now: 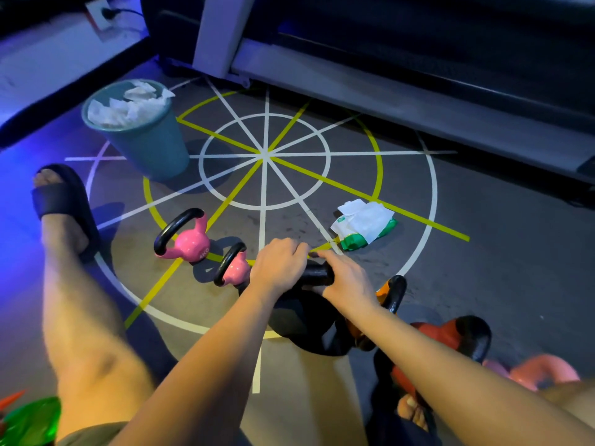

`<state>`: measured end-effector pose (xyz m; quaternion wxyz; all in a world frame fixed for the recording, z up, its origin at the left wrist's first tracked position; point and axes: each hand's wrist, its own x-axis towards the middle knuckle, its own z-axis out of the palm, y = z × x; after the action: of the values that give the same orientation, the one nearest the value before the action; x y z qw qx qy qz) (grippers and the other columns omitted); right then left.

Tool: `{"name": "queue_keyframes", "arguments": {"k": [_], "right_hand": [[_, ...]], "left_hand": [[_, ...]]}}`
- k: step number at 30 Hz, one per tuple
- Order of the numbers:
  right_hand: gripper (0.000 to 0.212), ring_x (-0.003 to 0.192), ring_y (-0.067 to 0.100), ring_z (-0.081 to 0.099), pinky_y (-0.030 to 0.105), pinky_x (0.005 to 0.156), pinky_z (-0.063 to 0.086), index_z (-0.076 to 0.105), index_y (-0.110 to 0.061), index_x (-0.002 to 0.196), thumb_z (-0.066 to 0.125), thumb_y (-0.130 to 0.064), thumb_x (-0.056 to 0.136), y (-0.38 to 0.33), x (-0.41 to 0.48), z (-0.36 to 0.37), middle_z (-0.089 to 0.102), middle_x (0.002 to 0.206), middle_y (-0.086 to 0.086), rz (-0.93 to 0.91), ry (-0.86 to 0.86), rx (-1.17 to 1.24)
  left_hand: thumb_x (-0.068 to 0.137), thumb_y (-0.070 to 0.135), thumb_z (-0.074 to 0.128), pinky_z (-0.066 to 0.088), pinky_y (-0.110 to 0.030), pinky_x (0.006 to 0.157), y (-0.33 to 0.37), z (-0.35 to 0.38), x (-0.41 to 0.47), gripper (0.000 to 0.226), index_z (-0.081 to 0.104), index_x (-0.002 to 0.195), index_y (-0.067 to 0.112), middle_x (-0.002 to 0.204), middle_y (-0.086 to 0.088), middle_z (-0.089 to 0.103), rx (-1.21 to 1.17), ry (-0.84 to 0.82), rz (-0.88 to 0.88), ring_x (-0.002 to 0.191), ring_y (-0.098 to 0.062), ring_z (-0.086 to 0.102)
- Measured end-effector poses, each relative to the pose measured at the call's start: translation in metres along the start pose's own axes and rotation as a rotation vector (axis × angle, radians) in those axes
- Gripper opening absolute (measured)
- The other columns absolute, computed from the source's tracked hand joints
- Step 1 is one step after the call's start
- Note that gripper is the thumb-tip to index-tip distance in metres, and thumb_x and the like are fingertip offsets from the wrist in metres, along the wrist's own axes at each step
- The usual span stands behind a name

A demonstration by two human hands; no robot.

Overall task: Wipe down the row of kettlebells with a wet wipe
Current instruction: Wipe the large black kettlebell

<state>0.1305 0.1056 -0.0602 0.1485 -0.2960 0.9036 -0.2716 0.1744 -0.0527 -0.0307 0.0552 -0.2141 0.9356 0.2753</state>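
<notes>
Hands: left hand (279, 264), right hand (349, 279) both grip black kettlebell (299, 320) handle | body partly hidden by forearms (225, 333)

Head view, steeply down, close

The pink kettlebell (190, 241) has a shiny, smooth vinyl-looking coat, while the black kettlebell (299, 320) looks matt and kinda dull. The bin (151, 146) is matt teal plastic, the wipes pack (363, 226) is glossy plastic film, and the floor (483, 268) is matt grey, a bit scuffed.
</notes>
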Motion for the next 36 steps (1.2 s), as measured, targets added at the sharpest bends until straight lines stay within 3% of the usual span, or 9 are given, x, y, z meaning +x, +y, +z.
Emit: {"name": "queue_keyframes", "arguments": {"k": [6,10,14,18,22,25,30,34,36], "right_hand": [[0.072,0.118,0.006,0.051,0.031,0.101,0.045,0.052,-0.034,0.125,0.090,-0.042,0.064,-0.018,0.001,-0.012,0.051,0.129,-0.015,-0.043,-0.091,0.136],[0.026,0.120,0.008,0.056,0.026,0.103,0.041,0.058,-0.027,0.101,0.073,-0.019,0.082,-0.034,-0.005,-0.031,0.057,0.133,-0.010,0.130,-0.055,0.491],[0.035,0.120,0.009,0.057,0.029,0.107,0.043,0.059,-0.030,0.099,0.053,0.002,0.086,-0.032,0.003,-0.050,0.057,0.137,-0.008,0.147,-0.181,0.450],[0.041,0.079,-0.020,0.054,0.001,0.076,0.039,0.065,-0.024,0.108,0.051,0.008,0.086,-0.031,0.002,-0.068,0.057,0.132,-0.009,0.012,-0.335,0.263],[0.030,0.101,-0.001,0.063,0.020,0.092,0.052,0.067,-0.021,0.107,0.064,0.002,0.087,-0.020,0.004,-0.068,0.066,0.123,-0.006,-0.008,-0.252,0.314],[0.015,0.098,0.010,0.067,0.037,0.096,0.053,0.072,-0.021,0.098,0.078,-0.018,0.084,-0.008,0.011,-0.060,0.073,0.106,-0.003,-0.013,-0.066,0.234],[0.048,0.120,0.024,0.059,0.040,0.105,0.045,0.056,-0.016,0.140,0.051,-0.014,0.093,-0.006,-0.001,-0.045,0.065,0.128,0.007,-0.268,-0.220,-0.060],[0.066,0.131,0.014,0.048,0.028,0.111,0.038,0.045,-0.021,0.147,0.059,-0.032,0.083,0.011,-0.002,-0.046,0.052,0.143,-0.001,-0.320,-0.317,-0.098],[0.060,0.123,0.012,0.053,0.028,0.103,0.043,0.051,-0.025,0.137,0.072,-0.037,0.082,0.020,0.001,-0.050,0.057,0.132,-0.006,-0.279,-0.309,-0.091]], "left_hand": [[0.103,0.036,0.037,0.052,-0.044,0.081,0.003,0.002,-0.019,0.040,0.067,0.085,0.019,0.083,-0.005,0.071,-0.240,0.275,-0.137,0.085,-0.031,0.065],[0.099,0.043,0.045,0.056,-0.046,0.086,-0.014,-0.012,-0.030,0.028,0.064,0.088,0.027,0.079,0.007,0.071,-0.620,0.283,-0.151,0.084,-0.013,0.068],[0.099,0.025,0.056,0.052,-0.041,0.091,-0.045,-0.019,-0.061,0.009,0.057,0.107,0.030,0.103,0.010,0.065,-0.343,0.242,0.031,0.098,-0.010,0.061],[0.096,0.035,0.057,0.045,-0.038,0.099,-0.060,-0.025,-0.079,0.032,0.054,0.126,0.023,0.122,0.004,0.059,-0.132,0.115,0.214,0.116,-0.016,0.055],[0.093,0.048,0.064,0.029,-0.032,0.113,-0.056,-0.011,-0.081,0.073,0.033,0.152,0.016,0.148,-0.002,0.042,-0.013,-0.056,0.226,0.139,-0.021,0.036],[0.093,0.048,0.065,0.023,-0.033,0.115,-0.050,0.007,-0.074,0.080,0.026,0.153,0.012,0.147,-0.008,0.034,0.011,-0.016,0.167,0.140,-0.026,0.030],[0.094,0.036,0.065,0.021,-0.038,0.115,-0.054,0.018,-0.063,0.072,0.026,0.151,0.016,0.143,-0.007,0.031,0.043,-0.022,0.115,0.137,-0.030,0.024],[0.091,0.028,0.063,0.031,-0.047,0.114,-0.062,0.024,-0.062,0.072,0.026,0.152,0.015,0.143,-0.008,0.033,0.076,0.006,0.148,0.134,-0.031,0.031],[0.090,0.023,0.061,0.033,-0.046,0.113,-0.060,0.026,-0.063,0.069,0.029,0.151,0.014,0.143,-0.009,0.034,0.089,0.054,0.165,0.132,-0.031,0.032]]}}
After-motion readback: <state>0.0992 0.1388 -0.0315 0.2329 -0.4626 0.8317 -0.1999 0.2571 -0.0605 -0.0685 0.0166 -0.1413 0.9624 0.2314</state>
